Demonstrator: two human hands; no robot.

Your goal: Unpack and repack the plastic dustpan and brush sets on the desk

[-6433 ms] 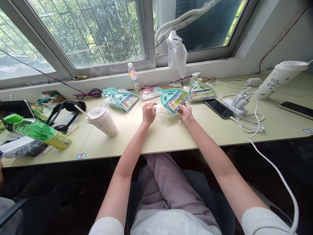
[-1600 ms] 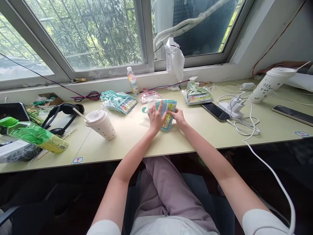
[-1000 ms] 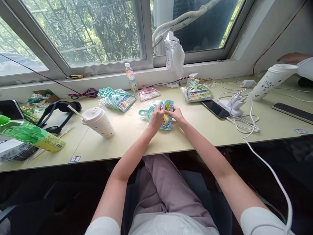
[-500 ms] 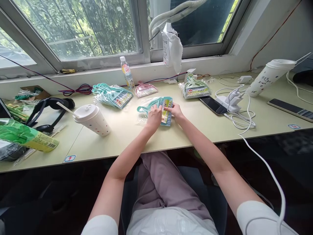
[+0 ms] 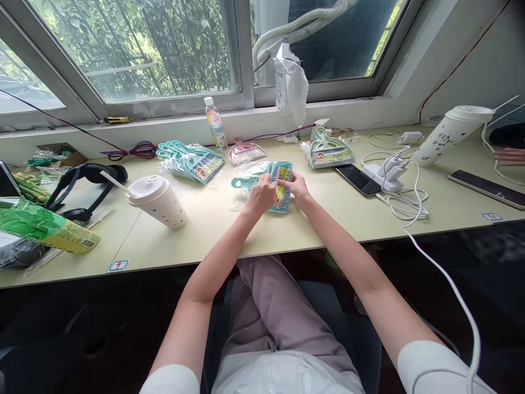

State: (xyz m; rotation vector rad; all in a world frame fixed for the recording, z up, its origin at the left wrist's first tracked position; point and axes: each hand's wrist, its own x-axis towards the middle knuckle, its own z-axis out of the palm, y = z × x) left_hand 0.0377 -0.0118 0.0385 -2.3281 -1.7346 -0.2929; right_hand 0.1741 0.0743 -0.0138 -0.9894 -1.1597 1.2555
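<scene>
A teal hand brush with a dustpan point(image 5: 284, 205), in a clear wrapper with a yellow label, lies on the table in front of me. My left hand point(image 5: 262, 196) has its fingers bent and pressed together at the label's left side. At the right edge of the same set, my right hand point(image 5: 298, 187) grips with the thumb over the label; its other fingertips are partly hidden. Behind are a pile of wrapped teal brush sets point(image 5: 192, 161), a pink set point(image 5: 245, 151) and a green wrapped stack point(image 5: 329, 152).
A lidded paper cup point(image 5: 159, 202) stands to the left, near a headset strap point(image 5: 88, 175) and a green packet point(image 5: 45, 227). Rightward are a phone point(image 5: 357, 179), a power strip with white cables point(image 5: 385, 174), and another cup point(image 5: 453, 134). Another person's hand point(image 5: 511, 157) shows at the right edge.
Both my hands stay on the brush set with barely any movement. Another person's hand has come into view at the right edge. The view has shifted slightly.
</scene>
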